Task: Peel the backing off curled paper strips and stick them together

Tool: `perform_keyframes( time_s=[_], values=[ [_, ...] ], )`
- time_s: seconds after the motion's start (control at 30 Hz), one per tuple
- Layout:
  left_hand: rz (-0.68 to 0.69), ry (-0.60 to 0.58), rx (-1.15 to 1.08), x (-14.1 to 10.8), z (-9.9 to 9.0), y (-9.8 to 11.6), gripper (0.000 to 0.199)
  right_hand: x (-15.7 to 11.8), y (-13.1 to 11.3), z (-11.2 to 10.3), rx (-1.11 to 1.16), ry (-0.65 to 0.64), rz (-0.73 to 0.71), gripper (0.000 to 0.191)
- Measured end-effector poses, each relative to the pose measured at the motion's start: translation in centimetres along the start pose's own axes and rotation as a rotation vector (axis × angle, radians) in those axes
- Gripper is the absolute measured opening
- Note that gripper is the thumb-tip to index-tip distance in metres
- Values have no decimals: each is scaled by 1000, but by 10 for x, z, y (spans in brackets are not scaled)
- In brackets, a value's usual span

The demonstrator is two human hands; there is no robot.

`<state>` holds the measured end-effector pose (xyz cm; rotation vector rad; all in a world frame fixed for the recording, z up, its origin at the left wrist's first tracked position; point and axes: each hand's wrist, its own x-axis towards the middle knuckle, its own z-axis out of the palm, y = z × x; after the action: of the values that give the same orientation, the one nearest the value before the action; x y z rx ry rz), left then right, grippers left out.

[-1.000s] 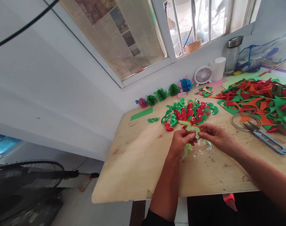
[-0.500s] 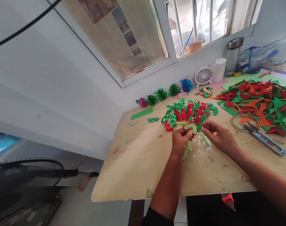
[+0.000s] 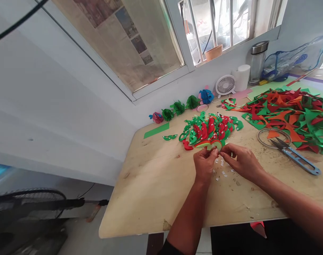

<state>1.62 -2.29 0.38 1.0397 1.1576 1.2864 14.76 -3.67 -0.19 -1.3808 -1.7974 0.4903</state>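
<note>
My left hand (image 3: pixel 204 163) pinches a curved paper cutout (image 3: pixel 204 144), pale green with a red-orange edge, between thumb and fingers. My right hand (image 3: pixel 241 160) is closed at the cutout's right end, its thumb and fingertips close to my left thumb. What exactly lies between the right fingertips is partly hidden. Just behind both hands spreads a pile of red and green paper cutouts (image 3: pixel 210 124) with small white squares on them. Several loose white paper bits (image 3: pixel 224 173) lie on the wooden table (image 3: pixel 150 184) below my hands.
Paper scraps (image 3: pixel 289 115) heap up on the right. Blue thread snips (image 3: pixel 301 160) rest against a metal ring (image 3: pixel 259 138). Along the wall stand folded paper figures (image 3: pixel 178 107), a small white fan (image 3: pixel 225 85) and a glass bottle (image 3: pixel 257 63). A green strip (image 3: pixel 156 130) lies at the left.
My right hand has moved left to the cutout and closed its fingers there. The pale green pieces hanging below my hands no longer show. The view has shifted slightly.
</note>
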Motion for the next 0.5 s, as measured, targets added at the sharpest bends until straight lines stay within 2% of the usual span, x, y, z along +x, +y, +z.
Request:
perform_keyframes(
  time_s=[0.13, 0.5],
  values=[
    [8, -39, 27, -2, -1, -2, 16, -1, 1, 1, -58, 8, 8, 16],
    [155, -115, 200, -1, -6, -6, 18, 0, -4, 0, -119, 28, 16, 17]
  ],
)
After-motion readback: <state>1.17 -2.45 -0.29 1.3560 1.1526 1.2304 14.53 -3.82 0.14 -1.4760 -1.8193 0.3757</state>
